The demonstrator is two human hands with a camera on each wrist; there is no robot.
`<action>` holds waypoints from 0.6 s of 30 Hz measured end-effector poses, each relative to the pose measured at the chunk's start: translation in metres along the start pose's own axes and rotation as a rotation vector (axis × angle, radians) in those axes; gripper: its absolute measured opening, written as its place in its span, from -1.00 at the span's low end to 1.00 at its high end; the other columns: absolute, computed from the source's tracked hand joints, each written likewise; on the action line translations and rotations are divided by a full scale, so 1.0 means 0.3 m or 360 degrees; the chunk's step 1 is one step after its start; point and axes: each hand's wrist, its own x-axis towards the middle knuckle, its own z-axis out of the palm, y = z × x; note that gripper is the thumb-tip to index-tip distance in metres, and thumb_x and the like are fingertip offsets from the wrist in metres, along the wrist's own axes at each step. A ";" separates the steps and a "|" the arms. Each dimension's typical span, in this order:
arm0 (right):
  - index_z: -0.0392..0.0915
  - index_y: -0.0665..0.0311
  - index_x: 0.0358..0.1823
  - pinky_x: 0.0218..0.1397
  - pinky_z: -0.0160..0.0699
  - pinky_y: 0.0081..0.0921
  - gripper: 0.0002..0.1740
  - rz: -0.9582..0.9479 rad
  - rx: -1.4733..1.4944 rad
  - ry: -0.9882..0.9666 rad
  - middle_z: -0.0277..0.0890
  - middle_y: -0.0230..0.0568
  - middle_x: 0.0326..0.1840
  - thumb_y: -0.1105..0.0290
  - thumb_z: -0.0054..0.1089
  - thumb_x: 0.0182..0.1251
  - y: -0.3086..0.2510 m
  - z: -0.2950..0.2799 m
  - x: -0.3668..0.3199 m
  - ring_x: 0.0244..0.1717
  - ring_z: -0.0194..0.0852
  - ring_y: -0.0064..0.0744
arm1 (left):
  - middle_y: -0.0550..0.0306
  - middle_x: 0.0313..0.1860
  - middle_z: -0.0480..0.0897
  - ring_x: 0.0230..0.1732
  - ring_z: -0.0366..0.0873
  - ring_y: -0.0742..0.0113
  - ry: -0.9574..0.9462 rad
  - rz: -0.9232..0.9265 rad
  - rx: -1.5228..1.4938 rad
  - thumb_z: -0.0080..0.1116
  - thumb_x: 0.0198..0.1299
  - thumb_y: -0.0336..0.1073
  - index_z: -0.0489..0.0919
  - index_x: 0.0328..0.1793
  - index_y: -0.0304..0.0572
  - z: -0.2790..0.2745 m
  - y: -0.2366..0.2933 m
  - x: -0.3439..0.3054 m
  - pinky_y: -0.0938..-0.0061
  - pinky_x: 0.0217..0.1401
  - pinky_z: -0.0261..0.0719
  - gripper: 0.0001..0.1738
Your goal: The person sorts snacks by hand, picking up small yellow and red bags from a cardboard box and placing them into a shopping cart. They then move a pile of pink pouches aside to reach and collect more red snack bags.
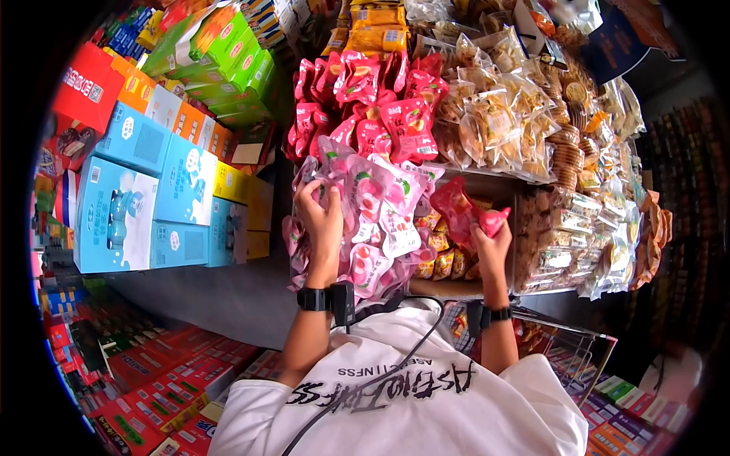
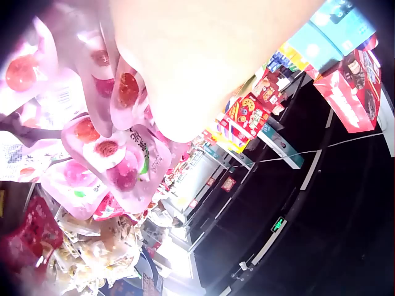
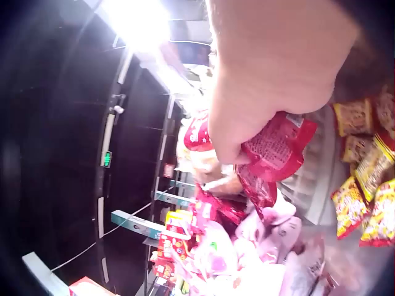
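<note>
My left hand [image 1: 323, 224] is at the left side of a pile of pale pink snack packets [image 1: 384, 197], its fingers curled at the edge of one. In the left wrist view that hand covers part of the pink packets [image 2: 123, 160], and its fingertips are hidden. My right hand [image 1: 493, 247] grips a shiny red snack packet [image 1: 456, 211], with red wrapping showing on both sides of the fingers. It is above a carton of small yellow packets [image 1: 445, 262]. In the right wrist view, printed text shows on the red packet [image 3: 274, 151].
Behind the pink pile are more red packets [image 1: 365, 114]. Clear bags of snacks [image 1: 487, 114] and stacked clear packs [image 1: 559, 239] lie to the right. Light blue boxes [image 1: 118, 216] stand at the left, with green boxes [image 1: 228, 61] beyond. A wire cart [image 1: 582, 342] is at lower right.
</note>
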 end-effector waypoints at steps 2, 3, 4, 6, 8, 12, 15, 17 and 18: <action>0.45 0.29 -0.13 -0.32 0.36 -0.74 -0.67 -0.0233 -0.0126 -0.0080 0.42 -0.49 -0.31 0.64 0.29 0.05 -0.123 -0.019 -0.028 -0.36 0.32 -0.75 | -0.20 0.20 0.39 0.30 0.28 -0.10 0.0010 0.0026 -0.0024 0.28 0.18 -0.25 0.45 0.07 -0.26 -0.001 -0.002 0.014 0.11 0.39 0.17 -0.59; 0.44 0.27 -0.13 -0.32 0.34 -0.75 -0.65 -0.0206 -0.0124 -0.0138 0.41 -0.49 -0.31 0.66 0.26 0.03 -0.192 -0.020 -0.041 -0.36 0.31 -0.76 | -0.21 0.21 0.39 0.30 0.28 -0.10 0.0006 0.0030 -0.0049 0.28 0.17 -0.25 0.45 0.08 -0.26 -0.004 -0.005 0.018 0.11 0.40 0.17 -0.59; 0.44 0.29 -0.14 -0.30 0.37 -0.72 -0.66 -0.0180 -0.0036 -0.0170 0.42 -0.48 -0.32 0.65 0.26 0.01 -0.254 -0.008 -0.042 -0.36 0.32 -0.74 | -0.21 0.21 0.39 0.31 0.27 -0.11 0.0000 0.0037 -0.0074 0.28 0.17 -0.26 0.44 0.09 -0.26 -0.006 -0.009 0.021 0.11 0.40 0.17 -0.58; 0.45 0.31 -0.15 -0.30 0.39 -0.69 -0.66 -0.0233 0.0053 -0.0194 0.42 -0.47 -0.36 0.64 0.28 0.02 -0.336 0.041 -0.007 -0.39 0.35 -0.72 | -0.22 0.22 0.38 0.31 0.27 -0.11 0.0048 0.0084 -0.0082 0.28 0.17 -0.26 0.43 0.09 -0.26 0.002 -0.013 0.026 0.10 0.40 0.17 -0.57; 0.51 0.32 -0.19 -0.27 0.44 -0.67 -0.74 -0.0249 0.0028 -0.0175 0.55 -0.41 -0.31 0.53 0.36 0.08 -0.440 0.135 0.054 -0.36 0.43 -0.70 | -0.23 0.21 0.39 0.30 0.27 -0.13 0.0068 0.0108 -0.0074 0.29 0.17 -0.27 0.43 0.10 -0.27 0.009 -0.012 0.029 0.08 0.39 0.18 -0.57; 0.51 0.41 -0.02 -0.12 0.62 -0.52 -0.65 -0.0191 0.0380 -0.0425 0.62 -0.21 -0.17 0.57 0.30 0.13 -0.506 0.360 0.263 -0.23 0.63 -0.46 | -0.21 0.15 0.41 0.26 0.30 -0.14 0.0085 0.0168 -0.0091 0.30 0.15 -0.30 0.43 0.10 -0.27 0.003 -0.009 0.024 0.06 0.36 0.20 -0.57; 0.55 0.38 -0.11 -0.52 0.50 -0.61 -0.72 0.0220 0.0333 -0.0702 0.62 -0.23 -0.35 0.52 0.32 0.13 -0.536 0.502 0.403 -0.51 0.58 -0.51 | -0.19 0.12 0.43 0.20 0.34 -0.12 0.0040 0.0145 -0.0199 0.30 0.15 -0.29 0.43 0.06 -0.28 -0.001 -0.025 0.018 0.09 0.30 0.25 -0.58; 0.58 0.36 -0.21 -0.61 0.42 -0.60 -0.79 0.0152 0.0061 -0.0762 0.59 -0.27 -0.46 0.48 0.34 0.12 -0.511 0.559 0.478 -0.61 0.52 -0.51 | -0.16 0.10 0.46 0.17 0.37 -0.10 0.0060 0.0132 -0.0224 0.30 0.14 -0.29 0.43 0.05 -0.27 0.006 -0.031 0.009 0.11 0.28 0.27 -0.59; 0.59 0.35 -0.26 -0.66 0.38 -0.60 -0.82 0.0112 -0.0071 -0.0787 0.58 -0.28 -0.52 0.46 0.35 0.12 -0.473 0.587 0.527 -0.66 0.49 -0.51 | -0.15 0.08 0.47 0.16 0.38 -0.09 0.0069 0.0131 -0.0238 0.30 0.13 -0.30 0.43 0.05 -0.27 0.009 -0.029 0.013 0.11 0.27 0.28 -0.59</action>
